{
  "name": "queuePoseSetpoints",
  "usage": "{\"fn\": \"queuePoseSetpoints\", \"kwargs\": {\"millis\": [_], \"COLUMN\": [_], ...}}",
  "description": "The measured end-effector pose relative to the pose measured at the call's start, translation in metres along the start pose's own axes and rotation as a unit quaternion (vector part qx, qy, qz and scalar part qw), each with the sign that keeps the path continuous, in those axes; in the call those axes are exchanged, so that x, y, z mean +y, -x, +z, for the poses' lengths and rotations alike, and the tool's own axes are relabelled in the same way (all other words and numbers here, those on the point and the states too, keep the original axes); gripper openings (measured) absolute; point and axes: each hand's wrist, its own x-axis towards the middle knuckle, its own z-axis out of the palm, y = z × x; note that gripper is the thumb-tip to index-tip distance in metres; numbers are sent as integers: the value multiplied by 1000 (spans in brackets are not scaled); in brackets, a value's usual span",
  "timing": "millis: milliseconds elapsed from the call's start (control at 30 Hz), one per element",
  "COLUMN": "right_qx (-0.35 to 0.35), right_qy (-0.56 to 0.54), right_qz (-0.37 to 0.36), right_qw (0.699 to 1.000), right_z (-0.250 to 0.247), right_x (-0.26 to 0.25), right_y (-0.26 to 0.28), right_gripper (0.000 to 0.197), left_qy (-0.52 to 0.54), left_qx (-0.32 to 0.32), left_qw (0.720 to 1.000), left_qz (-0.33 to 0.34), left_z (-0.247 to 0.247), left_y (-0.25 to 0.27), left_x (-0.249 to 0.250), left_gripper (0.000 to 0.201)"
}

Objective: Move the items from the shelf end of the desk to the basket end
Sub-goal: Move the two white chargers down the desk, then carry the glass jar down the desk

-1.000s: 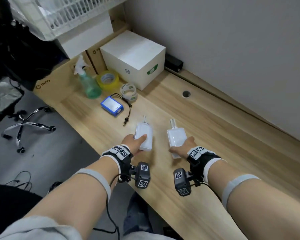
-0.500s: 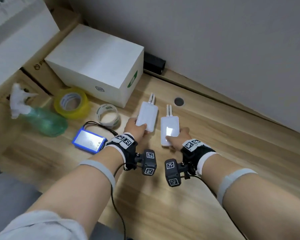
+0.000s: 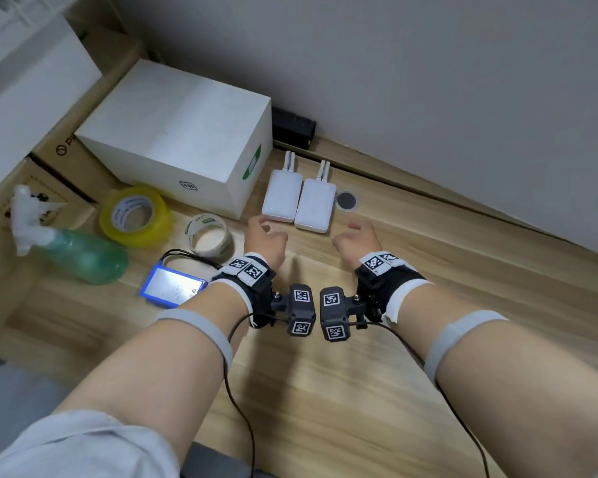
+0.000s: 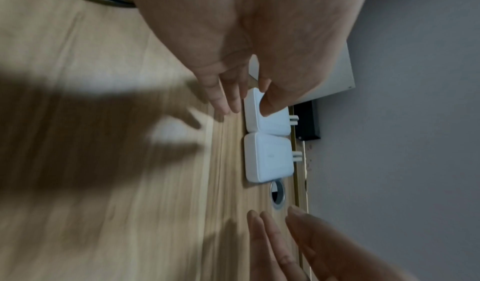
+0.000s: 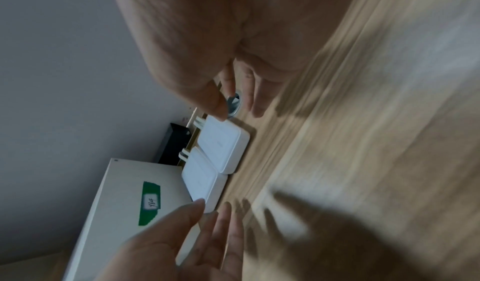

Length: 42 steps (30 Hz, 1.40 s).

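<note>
I see a light wood desk [image 3: 325, 391] with long grain lines, pushed up against a plain grey wall [image 3: 428, 81]. A round cable hole [image 3: 346, 200] with a grey ring sits in the desk, just past my right hand [image 3: 358, 241]. A small black box [image 3: 292, 127] lies by the wall, far beyond both hands.

Two white flat boxes lie side by side on the desk, touching. The left white box [image 3: 282, 195] is just ahead of my left hand [image 3: 266, 239]; the right white box [image 3: 315, 205] is ahead, between my two hands. Each has two little prongs pointing at the wall.

Both hands are loose and hold nothing — fingers softly bent, close to the boxes but off them.

To the left of my left hand stands a big white carton [image 3: 180, 132] with a green sticker. Near it lie a yellow tape roll [image 3: 135, 212], a clear tape roll [image 3: 209, 234], a green spray bottle [image 3: 80, 255] and a blue pack [image 3: 173, 286] with a black wire. Brown cardboard boxes [image 3: 66, 157] sit further left — at the desk's end.
</note>
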Motion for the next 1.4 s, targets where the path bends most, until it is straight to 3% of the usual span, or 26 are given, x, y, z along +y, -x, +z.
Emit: {"fn": "queuePoseSetpoints", "kwargs": {"millis": [100,200,300,500,633,800,967,1133,1400], "right_qx": [2,6,35,110,185,266,315,360,387], "right_qy": [-25,-51,-82,-130,-142,-221,-355,-372,-304], "right_qz": [0,5,3,-7,-2,13,33,81,153], "right_qw": [1000,999,996,985,973,938,880,851,857], "right_z": [-28,-74,-139,-317,-449,-583,-660,-711,-835], "right_x": [18,41,79,204,292,386,458,525,636], "right_y": [22,46,70,141,215,317,400,442,446], "right_gripper": [44,36,32,17,23,15,18,15,11], "left_qy": [24,-27,-26,-74,-104,-134,-175,-211,-242], "left_qx": [-21,-37,-92,-205,-293,-392,-469,-506,-549], "left_qw": [999,999,994,972,943,897,848,820,792], "left_qz": [-22,29,50,89,117,154,171,163,108], "left_z": [22,57,110,263,375,490,571,652,815], "left_y": [31,70,127,271,391,529,627,687,754], "left_x": [-3,-6,-4,-28,-53,-74,-97,-130,-186], "left_gripper": [41,28,25,19,22,20,17,17,21]}}
